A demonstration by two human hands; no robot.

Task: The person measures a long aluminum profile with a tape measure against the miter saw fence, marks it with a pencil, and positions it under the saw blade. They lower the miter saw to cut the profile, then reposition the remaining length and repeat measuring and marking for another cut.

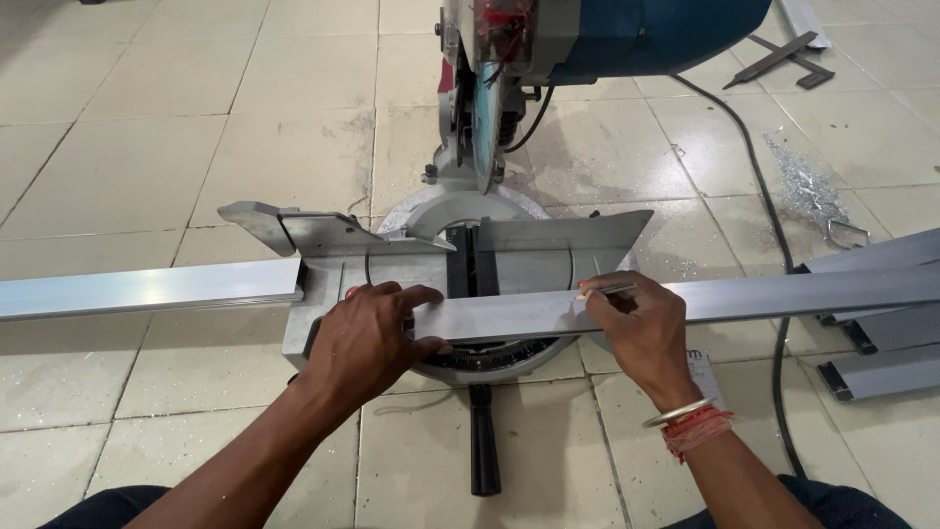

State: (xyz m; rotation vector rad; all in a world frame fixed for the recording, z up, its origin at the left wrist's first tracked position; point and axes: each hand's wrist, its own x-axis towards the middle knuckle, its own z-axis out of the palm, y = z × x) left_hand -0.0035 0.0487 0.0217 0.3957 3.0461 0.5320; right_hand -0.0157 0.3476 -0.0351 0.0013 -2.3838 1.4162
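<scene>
our left hand (367, 338) lay palm down on the near end of a long flat metal bar (685, 302), fingers spread and curled over its edge, pressing it against the saw's table; it was not closed around anything. our right hand (641, 328) pinched a thin pencil (605, 288) between thumb and fingers, its tip touching the top face of the same bar, just right of the saw's slot. a metal bangle (678, 412) and red thread sat on that wrist.

the bar ran from under our left hand out to the right, past the edge of the table and on toward the right side of the view. it lay across the round turntable of the mitre saw (470, 264), in front of the upright fence (563, 233). the saw's blue motor housing (646, 34) and blade guard were raised above the slot, well clear of the bar.

to the left, a second long metal bar (147, 289) rested with its end against the saw's left wing. a black cable (764, 186) snaked across the tiled floor (147, 147) on the right, near a small heap of metal shavings (808, 181). more metal sections (881, 343) lay on the floor at the right, beyond the bar. the saw's black handle (485, 441) pointed toward us between our arms.
</scene>
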